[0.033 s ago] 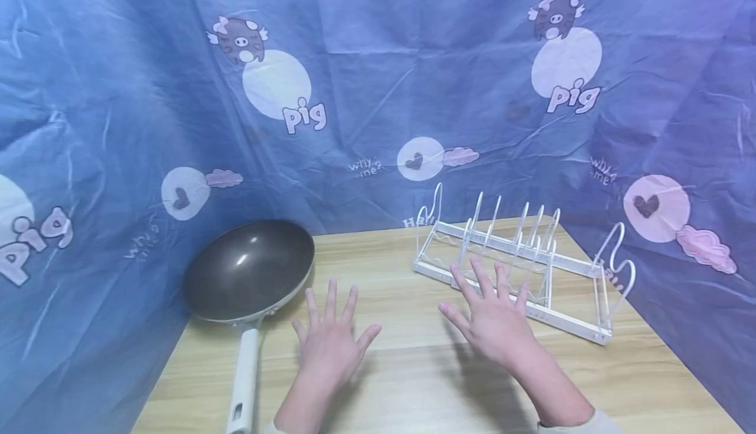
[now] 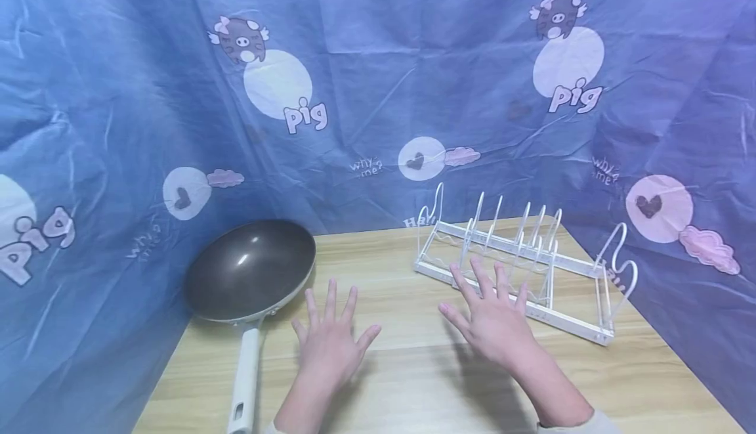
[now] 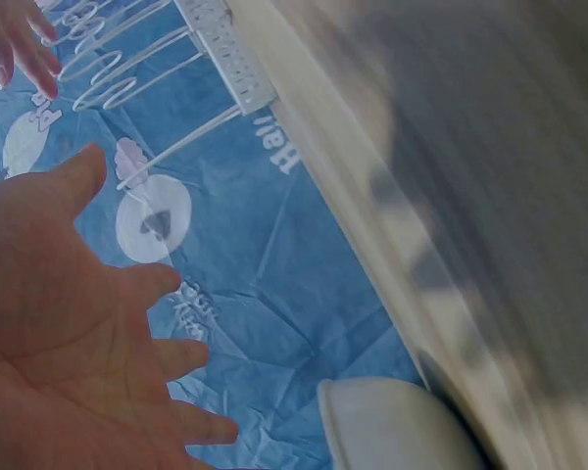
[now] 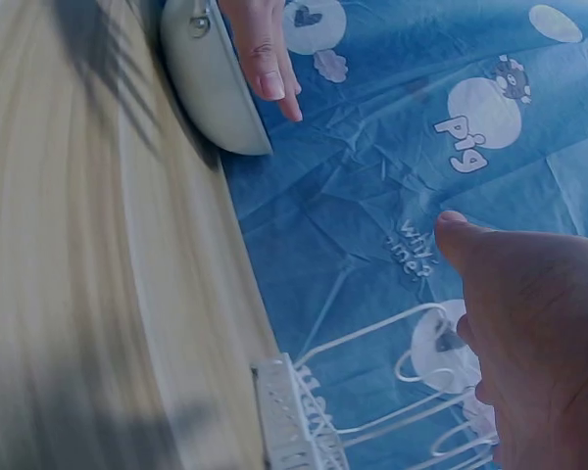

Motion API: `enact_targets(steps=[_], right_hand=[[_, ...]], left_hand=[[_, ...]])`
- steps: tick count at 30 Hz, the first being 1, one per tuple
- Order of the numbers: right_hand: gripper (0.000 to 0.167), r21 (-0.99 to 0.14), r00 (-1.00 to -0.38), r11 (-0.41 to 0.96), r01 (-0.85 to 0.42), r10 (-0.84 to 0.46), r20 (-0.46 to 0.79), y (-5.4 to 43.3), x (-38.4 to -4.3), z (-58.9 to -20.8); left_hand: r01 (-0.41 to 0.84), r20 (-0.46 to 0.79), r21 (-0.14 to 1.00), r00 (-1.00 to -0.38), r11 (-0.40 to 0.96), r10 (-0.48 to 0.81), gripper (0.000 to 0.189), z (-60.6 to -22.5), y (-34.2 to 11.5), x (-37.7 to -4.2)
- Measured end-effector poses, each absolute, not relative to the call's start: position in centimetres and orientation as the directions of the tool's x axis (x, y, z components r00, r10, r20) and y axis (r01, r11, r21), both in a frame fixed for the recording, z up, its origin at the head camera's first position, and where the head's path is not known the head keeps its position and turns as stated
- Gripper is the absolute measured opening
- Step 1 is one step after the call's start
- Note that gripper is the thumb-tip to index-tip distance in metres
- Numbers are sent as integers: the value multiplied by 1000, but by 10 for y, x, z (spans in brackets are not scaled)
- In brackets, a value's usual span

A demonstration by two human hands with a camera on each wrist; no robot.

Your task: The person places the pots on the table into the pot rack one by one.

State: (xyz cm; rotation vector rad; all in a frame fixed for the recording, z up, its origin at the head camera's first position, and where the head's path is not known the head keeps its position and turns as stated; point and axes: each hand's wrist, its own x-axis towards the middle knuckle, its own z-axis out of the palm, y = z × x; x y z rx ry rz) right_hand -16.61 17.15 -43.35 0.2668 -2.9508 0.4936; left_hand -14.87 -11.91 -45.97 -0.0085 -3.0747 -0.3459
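My left hand point(image 2: 327, 345) is held above the wooden table with its fingers straight and spread. Left of it lies a frying pan point(image 2: 251, 270) with a dark inside and a pale handle point(image 2: 243, 375) toward me. My right hand point(image 2: 499, 329), also spread, hovers in front of a white wire rack point(image 2: 567, 321) and hides part of its front rail. Neither hand holds anything. In the left wrist view, the palm of the left hand point(image 3: 69, 323) faces the camera. The right wrist view shows the right hand point(image 4: 539, 343) apart from the rack point(image 4: 289, 421).
The pan and rack stand on a light wood-grain table point(image 2: 390, 381), the pan at its left edge, the rack at the back right. A blue cloth point(image 2: 366, 92) printed with pigs and hearts hangs behind and on both sides.
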Motion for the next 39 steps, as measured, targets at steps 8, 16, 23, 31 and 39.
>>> enact_targets(steps=[8,16,23,31,39], right_hand=[[79,-313,-973,928,-204,-157,168,166,-166,-437],[77,-358,-963,900,-249,-193,186,148,-165,-443],[74,-386,-952,873,-299,-242,189,123,-167,-450],[75,-437,-945,838,-326,-299,131,95,-165,-460],[69,-506,-930,782,-363,-339,142,76,-162,-471]], left_hand=[[11,70,197,-998,980,-3,86,-459,-122,-142],[-18,138,164,-990,986,-41,87,-440,-136,-111],[-89,147,193,-982,977,-119,94,-420,-162,-78],[-195,58,227,-975,954,-213,100,-420,-210,-65],[-170,-127,473,-984,864,-124,104,-445,-285,-70]])
